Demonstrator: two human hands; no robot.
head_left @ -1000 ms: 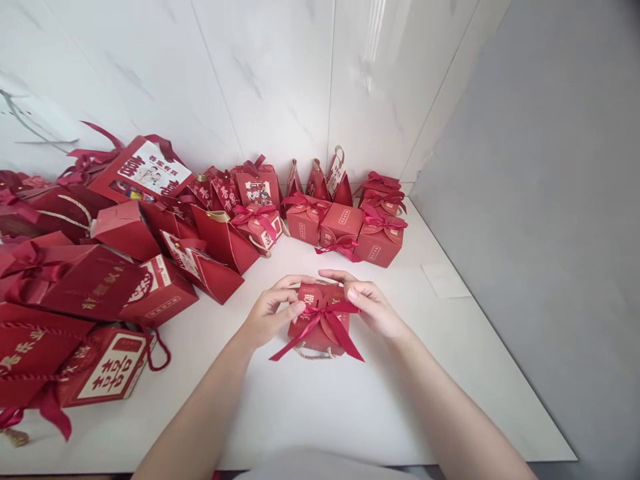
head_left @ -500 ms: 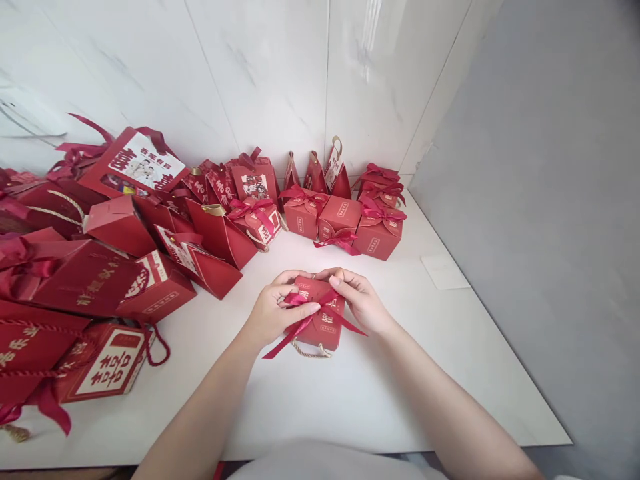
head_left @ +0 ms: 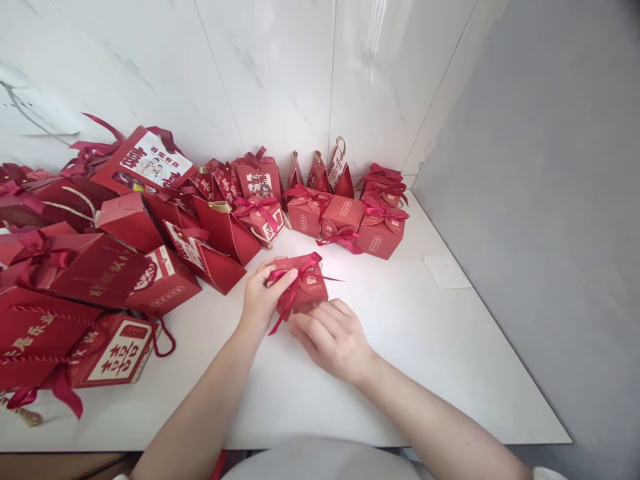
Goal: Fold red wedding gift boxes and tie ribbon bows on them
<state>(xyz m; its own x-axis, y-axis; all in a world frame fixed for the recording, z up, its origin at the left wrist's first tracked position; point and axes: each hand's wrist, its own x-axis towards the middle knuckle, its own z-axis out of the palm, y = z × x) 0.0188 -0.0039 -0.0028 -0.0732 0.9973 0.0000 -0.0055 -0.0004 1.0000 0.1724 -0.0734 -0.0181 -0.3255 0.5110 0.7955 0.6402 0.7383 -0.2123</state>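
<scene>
A small red gift box (head_left: pixel 306 285) with a dark red ribbon bow sits tilted over the white tabletop (head_left: pixel 400 320). My left hand (head_left: pixel 263 297) grips its left side, thumb on the ribbon. My right hand (head_left: pixel 330 337) lies against the box's near underside, fingers curled along its lower edge. Just beyond the box stands a row of similar small red boxes with bows (head_left: pixel 350 220).
Many larger red gift boxes and bags (head_left: pixel 100 267) are heaped over the left half of the table. A white marble wall (head_left: pixel 275 80) runs behind, a grey wall (head_left: pixel 550 200) on the right. A pale paper slip (head_left: pixel 446 271) lies at the right.
The small box has been moved away from me and tipped toward the row of boxes. My right hand dropped from the bow on top to the box's near lower edge.
</scene>
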